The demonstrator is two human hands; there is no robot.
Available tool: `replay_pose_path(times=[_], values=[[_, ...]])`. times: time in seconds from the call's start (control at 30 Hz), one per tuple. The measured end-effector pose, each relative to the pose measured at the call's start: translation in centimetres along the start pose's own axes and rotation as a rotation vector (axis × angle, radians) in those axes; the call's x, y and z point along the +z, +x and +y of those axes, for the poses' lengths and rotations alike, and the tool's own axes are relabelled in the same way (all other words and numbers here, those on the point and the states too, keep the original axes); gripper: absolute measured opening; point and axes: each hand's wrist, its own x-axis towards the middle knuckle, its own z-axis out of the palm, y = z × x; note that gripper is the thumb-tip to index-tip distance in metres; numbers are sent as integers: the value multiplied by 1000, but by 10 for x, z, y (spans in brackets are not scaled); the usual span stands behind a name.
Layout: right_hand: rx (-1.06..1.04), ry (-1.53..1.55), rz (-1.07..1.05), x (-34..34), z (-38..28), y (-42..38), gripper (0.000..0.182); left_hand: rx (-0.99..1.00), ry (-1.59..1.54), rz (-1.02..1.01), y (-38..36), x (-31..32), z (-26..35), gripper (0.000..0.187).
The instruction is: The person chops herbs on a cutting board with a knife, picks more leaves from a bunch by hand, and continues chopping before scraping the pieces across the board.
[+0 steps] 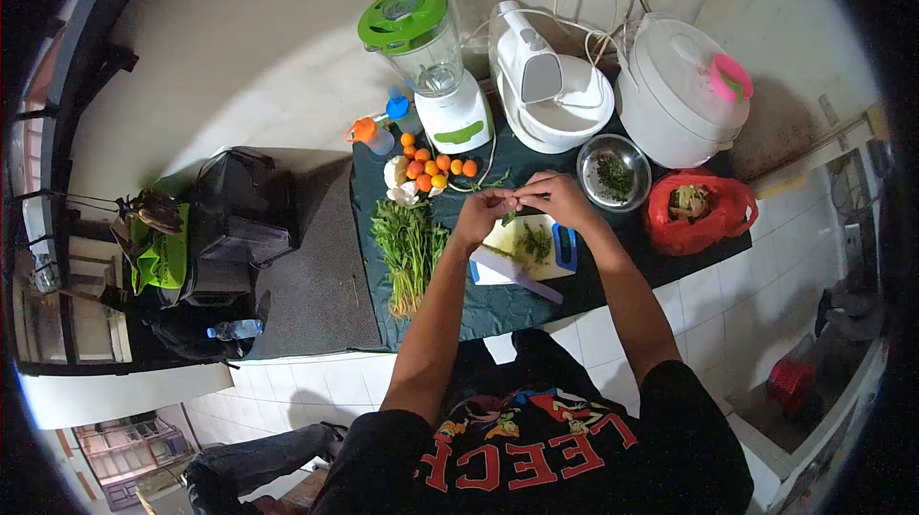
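My left hand [486,213] and my right hand [555,197] meet at the fingertips over the back edge of a white cutting board [557,268] with blue ends. Both are closed in a pinch. A small green leaf [508,217] hangs below the left fingers; what the right fingertips pinch is too small to make out. Chopped greens [534,243] lie on the board. A light purple knife [522,276] lies across its front side. Left of the board rests a bunch of leafy greens [407,247], its roots facing me.
Behind the greens lie a cauliflower [395,170] and several small orange fruits [421,168]. A blender [450,103], a stand mixer [546,84] and a white rice cooker [670,94] stand along the wall. A steel bowl [615,173] of chopped greens and a red plastic bag [684,235] are at right.
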Motion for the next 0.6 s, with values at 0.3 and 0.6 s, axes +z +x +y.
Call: replay_pose_path(times=[0.3, 0.6], values=[[-58, -30, 39, 16, -8, 2, 13, 158, 166, -22, -15, -4, 10, 21], [-9, -108, 26, 21, -18, 9, 14, 474, 852, 276, -39, -4, 11, 24]])
